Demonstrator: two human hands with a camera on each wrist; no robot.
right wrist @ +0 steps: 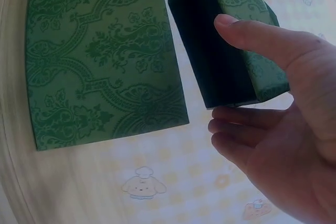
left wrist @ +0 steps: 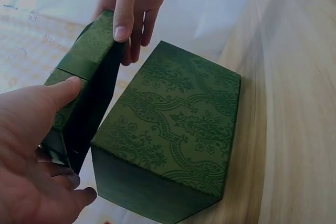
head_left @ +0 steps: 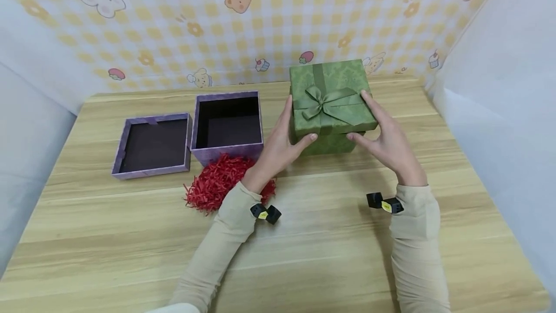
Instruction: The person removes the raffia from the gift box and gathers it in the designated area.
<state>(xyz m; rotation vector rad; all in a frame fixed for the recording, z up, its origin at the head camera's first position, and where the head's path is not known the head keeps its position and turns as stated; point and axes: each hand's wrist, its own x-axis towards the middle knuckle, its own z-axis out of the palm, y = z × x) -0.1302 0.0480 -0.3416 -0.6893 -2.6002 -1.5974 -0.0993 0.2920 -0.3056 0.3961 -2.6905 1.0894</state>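
A green patterned box lid (head_left: pixel 343 74) with a ribbon bow (head_left: pixel 320 103) is held level by both hands. Directly below it stands the green box (head_left: pixel 332 144). My left hand (head_left: pixel 278 149) grips the lid's left side, its thumb along the front edge. On the opposite side my right hand (head_left: pixel 391 141) grips the lid, thumb also at the front. Both wrist views show a gap between the lid (left wrist: pixel 86 56) and the box body (left wrist: pixel 176 114), so the lid is raised off it. The inside of the green box is hidden.
Left of the green box stands an open purple box (head_left: pixel 228 151) with a dark interior. Its purple lid (head_left: pixel 152 173) lies upturned beside it. Red shredded paper (head_left: pixel 217 182) is heaped in front, partly behind my left forearm. A patterned cloth backdrop (head_left: pixel 165 33) rises behind the table.
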